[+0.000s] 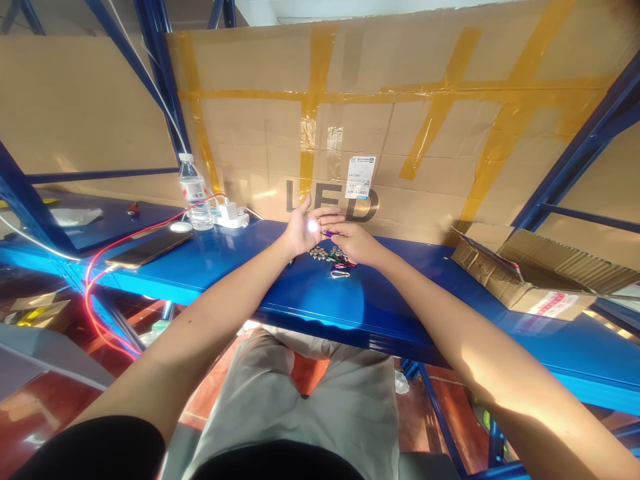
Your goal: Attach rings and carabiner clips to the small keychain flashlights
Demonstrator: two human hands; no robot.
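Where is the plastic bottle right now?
In the left half of the head view, the plastic bottle stands upright on the blue tabletop, just left of the white charger.

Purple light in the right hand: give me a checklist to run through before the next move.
1. Purple light held in the right hand: ok, between the fingers.
2. Light switched on: ok, a bright spot shows on the left palm.
3. Left hand open: ok, fingers spread.
4. Small metal pieces back from the front edge of the blue table: ok.
5. Every piece in plain sight: not ok, the hands cover part of the pile.
6. Number of pieces: cannot tell.
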